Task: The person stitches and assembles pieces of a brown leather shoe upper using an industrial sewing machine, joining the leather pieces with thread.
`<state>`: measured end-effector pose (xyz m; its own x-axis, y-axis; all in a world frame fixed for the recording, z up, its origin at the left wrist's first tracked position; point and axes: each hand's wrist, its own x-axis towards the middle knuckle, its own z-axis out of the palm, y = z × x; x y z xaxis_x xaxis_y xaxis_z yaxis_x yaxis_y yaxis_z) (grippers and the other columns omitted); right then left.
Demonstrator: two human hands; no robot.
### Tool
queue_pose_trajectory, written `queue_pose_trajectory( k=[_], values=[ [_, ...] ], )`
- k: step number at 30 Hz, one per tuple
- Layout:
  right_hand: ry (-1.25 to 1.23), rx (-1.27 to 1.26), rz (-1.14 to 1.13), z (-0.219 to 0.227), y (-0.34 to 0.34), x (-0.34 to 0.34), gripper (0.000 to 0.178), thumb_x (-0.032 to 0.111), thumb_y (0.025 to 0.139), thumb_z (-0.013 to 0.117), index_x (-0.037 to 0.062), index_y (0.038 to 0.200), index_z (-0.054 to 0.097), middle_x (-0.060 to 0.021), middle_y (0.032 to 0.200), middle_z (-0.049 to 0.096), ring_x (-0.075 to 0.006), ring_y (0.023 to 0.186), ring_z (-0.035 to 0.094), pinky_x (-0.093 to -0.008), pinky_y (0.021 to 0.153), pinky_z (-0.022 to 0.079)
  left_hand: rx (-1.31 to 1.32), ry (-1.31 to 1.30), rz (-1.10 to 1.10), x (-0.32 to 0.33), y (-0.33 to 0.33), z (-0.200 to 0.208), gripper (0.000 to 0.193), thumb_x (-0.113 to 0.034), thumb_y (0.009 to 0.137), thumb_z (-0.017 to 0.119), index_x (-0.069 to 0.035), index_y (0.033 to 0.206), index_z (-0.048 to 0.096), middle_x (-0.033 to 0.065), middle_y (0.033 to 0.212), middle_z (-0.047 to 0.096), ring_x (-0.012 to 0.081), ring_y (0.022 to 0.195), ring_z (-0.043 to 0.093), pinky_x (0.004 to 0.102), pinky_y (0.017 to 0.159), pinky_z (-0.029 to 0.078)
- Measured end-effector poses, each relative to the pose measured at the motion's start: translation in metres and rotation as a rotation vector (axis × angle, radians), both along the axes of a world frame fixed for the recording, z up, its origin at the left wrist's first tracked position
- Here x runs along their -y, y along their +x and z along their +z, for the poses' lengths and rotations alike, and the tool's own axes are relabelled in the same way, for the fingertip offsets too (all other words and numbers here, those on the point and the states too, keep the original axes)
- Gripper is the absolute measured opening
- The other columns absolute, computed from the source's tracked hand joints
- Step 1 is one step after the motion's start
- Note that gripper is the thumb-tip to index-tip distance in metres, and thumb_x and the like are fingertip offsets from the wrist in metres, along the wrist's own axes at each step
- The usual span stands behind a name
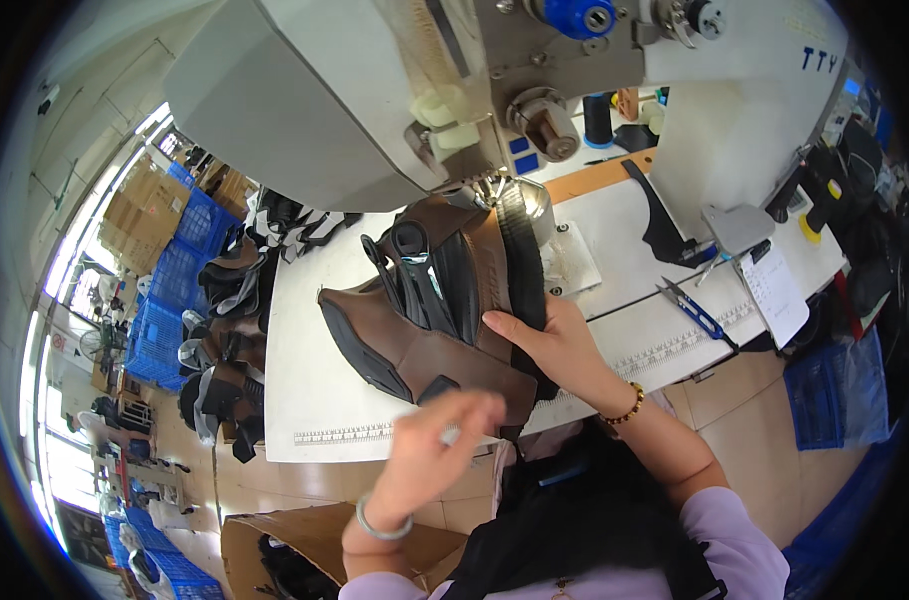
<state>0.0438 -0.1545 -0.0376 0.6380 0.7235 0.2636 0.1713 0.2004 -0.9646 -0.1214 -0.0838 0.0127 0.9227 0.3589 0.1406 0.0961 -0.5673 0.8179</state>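
A brown and black sewn leather piece (444,350) with black loops lies on the white sewing table (299,385). Its far end, by a ribbed black band (520,250), sits under the needle area (491,190) of a large sewing machine (284,110). My right hand (564,345) grips the near right edge of the piece, thumb on top and fingers hidden beneath. Over the piece's near left edge is my left hand (439,440), its curled fingers smeared by motion; whether it touches or holds anything is unclear.
Blue-handled thread snips (694,310) and a written sheet (774,295) lie at the right. A dark cut piece (659,225) rests beside the machine. Stacked sewn pieces (229,370) and blue crates (154,340) stand left. An open cardboard box (304,520) sits below the table.
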Motion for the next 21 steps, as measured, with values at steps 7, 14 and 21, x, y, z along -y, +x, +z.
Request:
queue_pose_trajectory(
  k=[7,14,21],
  values=[
    [0.309,-0.151,-0.074,0.020,0.005,-0.017,0.028,0.015,0.084,0.062,-0.0022,0.104,0.054,-0.0041,0.085,0.061,-0.0074,0.077,0.054,-0.0230,0.069,0.044,0.381,1.156,0.100,-0.056,0.092,0.026,0.024,-0.007,0.077,0.062,-0.003,0.101,0.060,0.0061,0.110,0.056,0.0228,0.115,0.048,0.0504,0.103,0.023],
    [0.201,-0.062,-0.004,0.003,0.020,-0.017,0.020,0.018,0.085,0.060,0.0011,0.096,0.058,-0.0051,0.076,0.057,-0.0066,0.068,0.048,-0.0228,0.060,0.041,0.488,0.871,0.095,-0.065,0.107,0.009,0.029,-0.009,0.074,0.065,-0.008,0.102,0.061,0.0043,0.107,0.057,0.0198,0.108,0.053,0.0488,0.101,0.027],
    [0.264,-0.094,0.038,0.011,0.023,-0.014,0.024,0.017,0.086,0.060,-0.0009,0.102,0.056,-0.0020,0.081,0.058,-0.0047,0.072,0.047,-0.0214,0.063,0.041,0.470,0.873,0.094,-0.065,0.105,0.019,0.027,-0.011,0.073,0.066,-0.009,0.099,0.064,0.0020,0.101,0.060,0.0160,0.100,0.056,0.0368,0.089,0.033]
  ],
)
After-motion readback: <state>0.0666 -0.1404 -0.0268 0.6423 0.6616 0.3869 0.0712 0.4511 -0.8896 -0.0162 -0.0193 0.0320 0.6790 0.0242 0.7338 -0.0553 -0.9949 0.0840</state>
